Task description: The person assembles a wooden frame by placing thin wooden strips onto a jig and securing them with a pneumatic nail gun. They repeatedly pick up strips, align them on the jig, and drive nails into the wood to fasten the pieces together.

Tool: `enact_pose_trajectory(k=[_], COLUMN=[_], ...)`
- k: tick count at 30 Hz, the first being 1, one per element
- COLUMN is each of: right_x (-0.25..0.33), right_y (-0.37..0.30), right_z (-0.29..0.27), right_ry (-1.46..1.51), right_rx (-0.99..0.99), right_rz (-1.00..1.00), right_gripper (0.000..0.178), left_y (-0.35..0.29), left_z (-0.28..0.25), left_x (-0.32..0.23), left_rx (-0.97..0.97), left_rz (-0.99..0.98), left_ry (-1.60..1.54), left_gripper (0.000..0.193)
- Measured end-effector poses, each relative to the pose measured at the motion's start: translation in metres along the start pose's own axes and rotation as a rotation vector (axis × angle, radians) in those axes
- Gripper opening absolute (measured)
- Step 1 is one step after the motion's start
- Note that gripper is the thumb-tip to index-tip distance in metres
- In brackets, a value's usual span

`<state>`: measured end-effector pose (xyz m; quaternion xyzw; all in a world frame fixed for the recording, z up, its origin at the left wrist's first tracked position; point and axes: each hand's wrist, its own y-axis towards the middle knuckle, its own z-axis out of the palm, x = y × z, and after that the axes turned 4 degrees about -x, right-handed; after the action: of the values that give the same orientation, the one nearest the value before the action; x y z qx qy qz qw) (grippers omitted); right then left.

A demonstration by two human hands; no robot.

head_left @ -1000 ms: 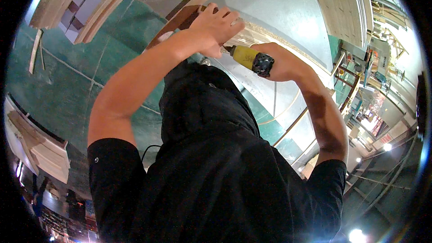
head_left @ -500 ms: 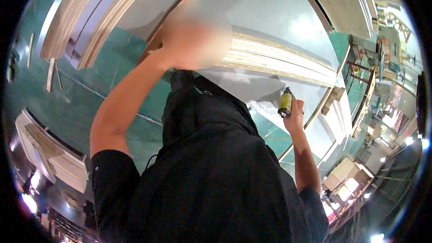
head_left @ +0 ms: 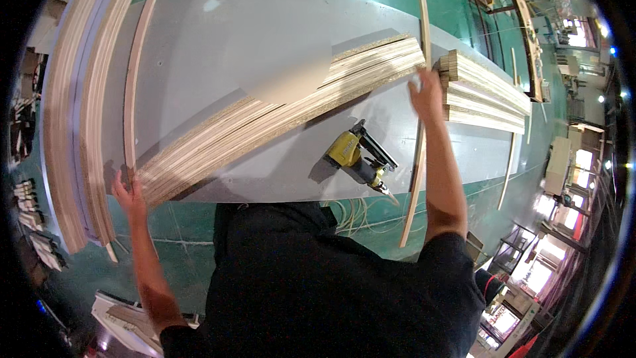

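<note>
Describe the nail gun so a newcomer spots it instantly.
Find the big grey panel in front of the person, with a bundle of pale strips lying slantwise across it. The nail gun lies on the panel, on the bundle's near side. Its yellow-and-black body sets it apart from the pale wood.

The view comes from the left one of two wide fisheye cameras worn side by side on the person's head. It looks down and forward over the torso, which fills the lower middle, nearest the lens. It is upright and unmirrored, so the left hand shows at left and the right hand at right. The panel spans the middle, with floor around it. Straight edges bend toward the dark round rim, and the far workshop shows tilted along the right side.
</note>
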<state>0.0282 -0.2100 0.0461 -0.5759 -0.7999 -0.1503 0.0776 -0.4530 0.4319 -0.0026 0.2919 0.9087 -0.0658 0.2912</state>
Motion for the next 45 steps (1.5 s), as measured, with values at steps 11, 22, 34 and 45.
enact_pose_trajectory(k=[11, 22, 34, 45], right_x=[-0.093, -0.099, -0.097, -0.102], right_y=[0.158, 0.166, 0.164, 0.166], right_z=[0.091, 0.078, 0.077, 0.073], right_ry=[0.121, 0.048, -0.011, 0.109], right_rx=[0.059, 0.107, 0.091, 0.110], right_rz=[0.109, 0.220, 0.164, 0.163], right_gripper=[0.036, 0.048, 0.049, 0.045], left_y=[-0.012, -0.009, -0.008, -0.002], left_z=[0.018, 0.024, 0.017, 0.017], left_x=[-0.011, -0.025, -0.023, -0.017], left_rx=[-0.090, -0.125, -0.088, -0.048], left_rz=[-0.357, -0.389, -0.318, -0.320], left_ry=[-0.278, -0.256, -0.194, -0.121], left_gripper=[0.041, 0.036, 0.033, 0.031])
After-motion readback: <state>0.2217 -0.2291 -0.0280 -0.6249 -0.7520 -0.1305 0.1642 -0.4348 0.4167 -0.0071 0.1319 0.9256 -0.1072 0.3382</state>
